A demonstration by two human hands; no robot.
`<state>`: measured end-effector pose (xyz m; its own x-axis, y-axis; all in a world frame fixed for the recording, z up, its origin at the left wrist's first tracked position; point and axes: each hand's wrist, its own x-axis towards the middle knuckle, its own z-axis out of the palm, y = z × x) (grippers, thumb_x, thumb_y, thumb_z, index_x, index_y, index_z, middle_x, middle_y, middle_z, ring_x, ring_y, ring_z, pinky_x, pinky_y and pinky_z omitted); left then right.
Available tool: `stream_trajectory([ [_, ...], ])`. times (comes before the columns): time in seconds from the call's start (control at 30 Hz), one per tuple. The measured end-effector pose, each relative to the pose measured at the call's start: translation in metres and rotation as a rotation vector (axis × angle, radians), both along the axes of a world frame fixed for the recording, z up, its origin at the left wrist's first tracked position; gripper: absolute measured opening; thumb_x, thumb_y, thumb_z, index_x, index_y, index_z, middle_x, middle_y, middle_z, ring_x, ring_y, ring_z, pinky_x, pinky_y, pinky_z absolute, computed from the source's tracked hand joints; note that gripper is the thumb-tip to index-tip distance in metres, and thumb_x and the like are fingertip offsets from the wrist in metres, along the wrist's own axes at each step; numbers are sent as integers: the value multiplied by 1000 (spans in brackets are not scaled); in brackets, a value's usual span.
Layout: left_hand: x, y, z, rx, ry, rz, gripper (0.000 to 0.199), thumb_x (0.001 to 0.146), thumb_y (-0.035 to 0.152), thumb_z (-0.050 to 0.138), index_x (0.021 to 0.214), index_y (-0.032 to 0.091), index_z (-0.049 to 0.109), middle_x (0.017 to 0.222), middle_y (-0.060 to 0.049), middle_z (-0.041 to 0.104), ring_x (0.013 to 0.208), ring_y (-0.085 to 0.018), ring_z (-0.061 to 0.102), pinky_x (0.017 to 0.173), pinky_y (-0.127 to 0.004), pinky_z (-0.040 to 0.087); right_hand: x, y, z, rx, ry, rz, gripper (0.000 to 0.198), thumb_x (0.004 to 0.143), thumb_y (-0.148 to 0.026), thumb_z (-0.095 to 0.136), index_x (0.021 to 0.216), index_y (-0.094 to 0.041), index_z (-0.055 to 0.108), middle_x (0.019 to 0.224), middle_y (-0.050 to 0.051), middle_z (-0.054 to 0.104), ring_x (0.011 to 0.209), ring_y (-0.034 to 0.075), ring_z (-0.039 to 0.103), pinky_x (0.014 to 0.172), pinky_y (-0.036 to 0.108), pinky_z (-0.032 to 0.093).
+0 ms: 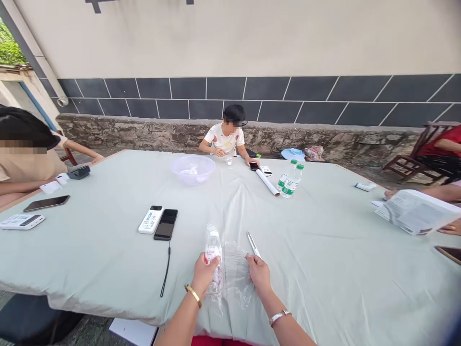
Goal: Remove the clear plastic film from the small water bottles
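Note:
My left hand (205, 271) is wrapped round a small clear bottle (213, 245) with a white cap and a red-and-white label. Clear plastic film surrounds this bottle. To its right a transparent plastic bag (236, 274) lies flat on the cloth, and my right hand (258, 271) pinches its upper right edge. Just beyond my right fingers rests a silver pen (253, 244). Left of the bottle are a black phone (166, 225) with a wrist strap and a white power bank (151, 219).
A pale cloth (324, 250) covers the table. Farther back stand a purple basin (193, 169), a rolled sheet (267, 182) and two water bottles (291, 180). People sit left, opposite and right; one holds a paper booklet (418, 211). More phones lie near both sides.

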<state>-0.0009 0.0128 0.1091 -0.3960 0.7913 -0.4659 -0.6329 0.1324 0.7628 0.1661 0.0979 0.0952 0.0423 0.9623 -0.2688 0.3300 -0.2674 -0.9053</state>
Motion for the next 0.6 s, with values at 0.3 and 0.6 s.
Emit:
stream_trajectory([
  [0.3, -15, -8, 2, 22, -223, -44, 31, 73, 42, 70, 88, 17, 58, 60, 0, 64, 50, -16, 59, 49, -27, 46, 3, 0, 6, -38, 52, -79, 35, 69, -54, 52, 71, -20, 60, 49, -6, 38, 46, 12, 40, 40, 24, 38],
  [0.6, -32, -26, 13, 54, -542, -99, 42, 81, 48, 54, 100, 13, 64, 92, -14, 72, 91, -25, 70, 76, -35, 57, 1, 0, 6, -52, 55, -82, 30, 69, -51, 56, 70, -21, 58, 46, -7, 39, 45, 12, 40, 42, 25, 38],
])
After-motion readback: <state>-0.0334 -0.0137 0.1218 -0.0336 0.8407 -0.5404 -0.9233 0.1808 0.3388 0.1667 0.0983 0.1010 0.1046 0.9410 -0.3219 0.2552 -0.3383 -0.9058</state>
